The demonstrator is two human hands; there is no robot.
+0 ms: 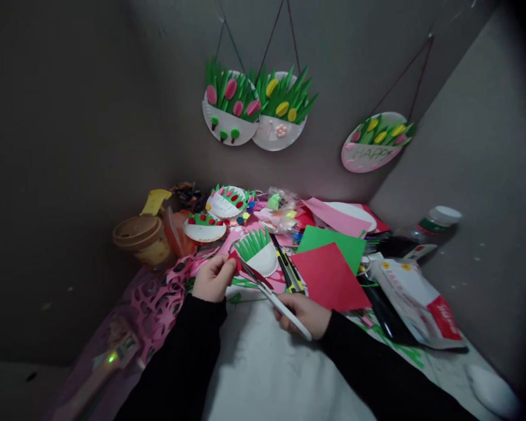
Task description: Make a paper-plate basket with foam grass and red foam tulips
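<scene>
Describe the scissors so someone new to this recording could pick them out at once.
Find the white-covered table below the hanging flower plates. Near its middle, the right hand holds the scissors, their blades pointing toward the small red paper pinched in the left hand. Being white-handled sets them apart from the yellow-and-black utility knife lying just beyond.

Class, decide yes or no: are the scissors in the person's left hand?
No, the right hand holds the scissors, while the left hand holds red paper.

Scissors: blades look metal, handles smooth plastic. Red sheet: matt paper. Pouch, 4 o'clock: plastic (faintly glossy).
</scene>
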